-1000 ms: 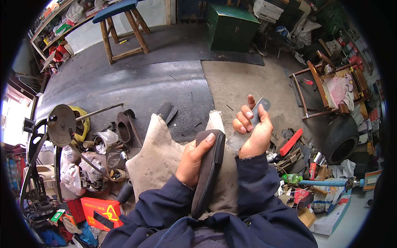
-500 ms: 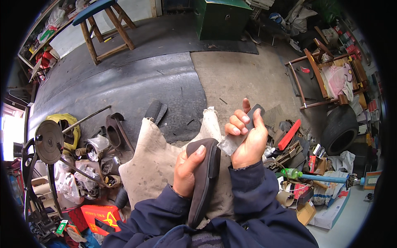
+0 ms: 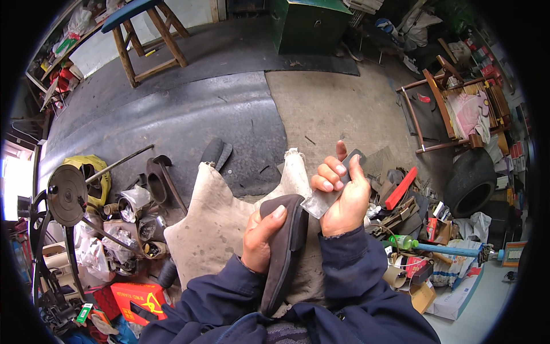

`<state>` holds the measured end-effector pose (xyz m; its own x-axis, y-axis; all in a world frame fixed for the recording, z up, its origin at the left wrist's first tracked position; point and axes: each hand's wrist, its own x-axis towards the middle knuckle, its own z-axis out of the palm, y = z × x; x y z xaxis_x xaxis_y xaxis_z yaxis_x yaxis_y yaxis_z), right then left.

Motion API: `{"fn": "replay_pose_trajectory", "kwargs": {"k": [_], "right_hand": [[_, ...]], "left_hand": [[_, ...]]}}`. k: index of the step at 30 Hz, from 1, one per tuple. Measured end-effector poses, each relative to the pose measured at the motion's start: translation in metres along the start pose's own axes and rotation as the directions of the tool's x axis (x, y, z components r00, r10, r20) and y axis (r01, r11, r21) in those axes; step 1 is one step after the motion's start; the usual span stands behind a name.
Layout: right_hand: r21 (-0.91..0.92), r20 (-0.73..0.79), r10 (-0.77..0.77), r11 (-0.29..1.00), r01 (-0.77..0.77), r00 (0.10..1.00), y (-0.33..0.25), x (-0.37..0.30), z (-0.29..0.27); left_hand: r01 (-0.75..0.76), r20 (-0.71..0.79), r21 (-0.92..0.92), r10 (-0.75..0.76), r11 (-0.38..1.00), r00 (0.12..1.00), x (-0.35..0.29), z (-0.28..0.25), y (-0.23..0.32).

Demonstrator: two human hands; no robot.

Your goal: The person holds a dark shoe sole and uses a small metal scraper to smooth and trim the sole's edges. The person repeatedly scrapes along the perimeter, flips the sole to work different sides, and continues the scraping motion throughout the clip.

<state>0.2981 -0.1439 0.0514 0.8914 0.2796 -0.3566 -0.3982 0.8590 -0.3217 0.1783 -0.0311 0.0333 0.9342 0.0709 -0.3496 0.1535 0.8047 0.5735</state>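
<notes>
My left hand [image 3: 259,238] is closed around a dark brown shoe [image 3: 282,252], thumb over its upper, with the black heel turned to the right and the toe end toward my body. To its right, my right hand [image 3: 348,192] grips a flat knife blade [image 3: 319,202] whose dark wrapped handle [image 3: 354,161] shows between thumb and fingers. The broad metal end of the blade lies close to the shoe's heel; whether it touches I cannot tell. Under both hands a stained beige cloth apron [image 3: 212,229] covers my lap.
A black hand-wheel machine [image 3: 67,195] stands at the left among bags and an orange box [image 3: 137,301]. On the right lie scraps, a red strip [image 3: 401,188], a green bottle [image 3: 404,241] and a tire [image 3: 471,180]. A wooden stool [image 3: 152,40] and green chest [image 3: 309,26] are farther off.
The shoe and both hands stay almost in place. The right hand with the knife has shifted very slightly downward.
</notes>
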Motion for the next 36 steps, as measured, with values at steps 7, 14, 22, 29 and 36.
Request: {"fn": "replay_pose_trajectory", "kwargs": {"k": [7,14,22,29,36], "right_hand": [[0.101,0.004,0.074,0.992,-0.074,0.997,0.004,-0.003,0.0],[0.134,0.02,0.065,0.989,-0.067,0.998,0.007,-0.003,-0.001],[0.101,0.02,0.018,0.995,-0.02,1.0,0.007,0.0,-0.003],[0.135,0.003,0.01,0.991,-0.01,1.0,0.006,0.004,-0.006],[0.076,-0.024,-0.021,0.997,0.023,0.999,0.006,0.002,-0.002]], "left_hand": [[-0.016,0.018,-0.011,0.016,1.0,1.0,-0.006,0.004,0.004],[-0.017,0.034,0.001,0.017,1.0,0.999,-0.005,0.005,0.003],[-0.066,0.017,0.065,0.065,0.996,0.998,0.001,0.005,-0.004],[-0.107,0.013,0.078,0.106,0.991,0.994,0.004,0.006,-0.01],[-0.121,0.051,0.112,0.116,0.986,0.992,0.004,0.002,-0.008]]}}
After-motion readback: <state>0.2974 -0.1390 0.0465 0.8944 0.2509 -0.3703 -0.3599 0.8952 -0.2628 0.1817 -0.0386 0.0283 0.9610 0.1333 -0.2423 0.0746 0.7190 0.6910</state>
